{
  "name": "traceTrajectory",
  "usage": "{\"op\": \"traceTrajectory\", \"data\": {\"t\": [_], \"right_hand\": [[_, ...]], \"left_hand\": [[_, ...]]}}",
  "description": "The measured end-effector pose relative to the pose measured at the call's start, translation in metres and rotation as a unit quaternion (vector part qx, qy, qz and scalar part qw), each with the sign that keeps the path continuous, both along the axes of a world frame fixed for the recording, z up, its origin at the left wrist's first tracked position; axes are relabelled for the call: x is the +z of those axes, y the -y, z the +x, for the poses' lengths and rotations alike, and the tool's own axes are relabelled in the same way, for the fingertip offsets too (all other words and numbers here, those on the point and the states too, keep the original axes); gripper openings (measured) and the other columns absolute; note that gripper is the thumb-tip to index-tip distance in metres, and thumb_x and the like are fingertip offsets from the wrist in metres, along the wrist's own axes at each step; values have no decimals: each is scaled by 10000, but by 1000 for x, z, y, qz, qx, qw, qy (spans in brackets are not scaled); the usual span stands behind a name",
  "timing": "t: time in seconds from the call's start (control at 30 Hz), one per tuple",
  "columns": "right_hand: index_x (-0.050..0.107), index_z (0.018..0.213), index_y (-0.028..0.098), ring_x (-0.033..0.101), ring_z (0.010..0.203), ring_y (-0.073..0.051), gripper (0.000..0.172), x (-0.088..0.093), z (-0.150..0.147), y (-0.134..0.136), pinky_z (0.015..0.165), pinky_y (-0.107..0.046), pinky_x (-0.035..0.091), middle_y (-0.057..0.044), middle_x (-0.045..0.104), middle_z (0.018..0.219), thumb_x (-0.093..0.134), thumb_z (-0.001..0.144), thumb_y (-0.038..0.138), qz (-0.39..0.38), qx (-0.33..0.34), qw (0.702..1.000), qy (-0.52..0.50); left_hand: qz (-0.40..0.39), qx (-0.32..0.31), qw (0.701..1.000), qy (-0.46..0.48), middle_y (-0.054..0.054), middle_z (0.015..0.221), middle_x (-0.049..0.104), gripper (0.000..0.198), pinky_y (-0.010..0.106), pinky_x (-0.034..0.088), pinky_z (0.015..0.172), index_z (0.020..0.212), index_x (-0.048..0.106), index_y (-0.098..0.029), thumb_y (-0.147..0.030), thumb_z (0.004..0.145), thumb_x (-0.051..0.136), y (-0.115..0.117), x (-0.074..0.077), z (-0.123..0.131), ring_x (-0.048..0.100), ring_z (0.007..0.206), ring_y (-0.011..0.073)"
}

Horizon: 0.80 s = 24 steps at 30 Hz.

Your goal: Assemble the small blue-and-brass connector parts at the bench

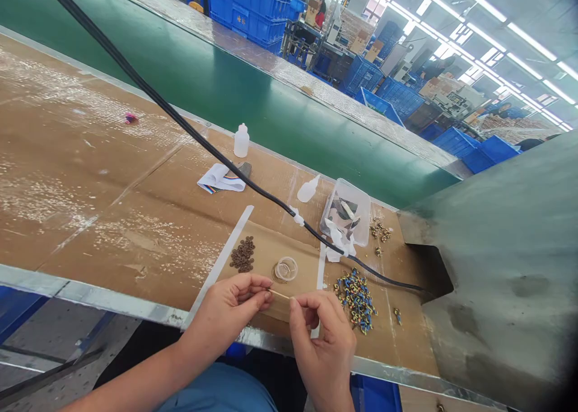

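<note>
A thin pale stick (280, 294), much like a toothpick, spans the gap between my two hands. My left hand (230, 309) pinches its left end between thumb and fingers; whether a tiny part sits there too I cannot make out. At the other end, the thumb and forefinger of my right hand (323, 333) are closed on the stick. Just beyond the fingertips stands a small clear round cup (286, 269) on brown paper. Small brown discs (242, 254) lie piled to its left. Right of my right hand is a heap of small blue, yellow and black pieces (356, 300).
A black cable (180, 120) crosses above the cardboard-covered table. Farther back are a white squeeze bottle (241, 142), a second bottle lying down (308, 190), a folded cloth (221, 178) and a clear plastic box (361, 231). A green conveyor belt (226, 78) runs behind; a metal panel (497, 255) bounds the right.
</note>
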State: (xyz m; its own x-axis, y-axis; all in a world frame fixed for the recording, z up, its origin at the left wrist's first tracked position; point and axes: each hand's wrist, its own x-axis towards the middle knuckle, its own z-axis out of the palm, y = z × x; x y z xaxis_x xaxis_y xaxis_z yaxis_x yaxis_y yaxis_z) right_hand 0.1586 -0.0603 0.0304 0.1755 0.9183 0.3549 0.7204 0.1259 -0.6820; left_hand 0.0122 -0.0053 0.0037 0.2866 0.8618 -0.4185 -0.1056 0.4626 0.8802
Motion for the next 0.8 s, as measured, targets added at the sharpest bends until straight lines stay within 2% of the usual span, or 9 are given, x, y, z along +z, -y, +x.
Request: {"op": "traceTrajectory", "data": {"t": [0.3, 0.53, 0.8], "right_hand": [[579, 734, 199, 479, 583, -104, 132, 0, 0, -1, 527, -203, 384, 16, 547, 655, 545, 861, 191, -11, -10, 1000, 11], [569, 705, 200, 478, 568, -102, 154, -1, 2, -5, 525, -204, 379, 23, 538, 633, 551, 857, 216, -18, -36, 999, 19], [568, 698, 199, 478, 557, -103, 159, 4, 2, -4, 530, -216, 383, 22, 532, 634, 551, 855, 219, -36, -36, 999, -12]], "left_hand": [[15, -9, 1000, -11, 59, 764, 768, 192, 326, 575, 762, 837, 671, -152, -266, 685, 691, 1, 4, 1, 723, 763, 216], [16, -23, 1000, -8, 60, 789, 768, 178, 334, 571, 787, 856, 669, -155, -258, 711, 671, -1, 1, 0, 727, 793, 222], [9, -25, 1000, -4, 61, 780, 768, 188, 345, 573, 787, 863, 671, -153, -263, 712, 675, 0, 1, -1, 728, 789, 228]]}}
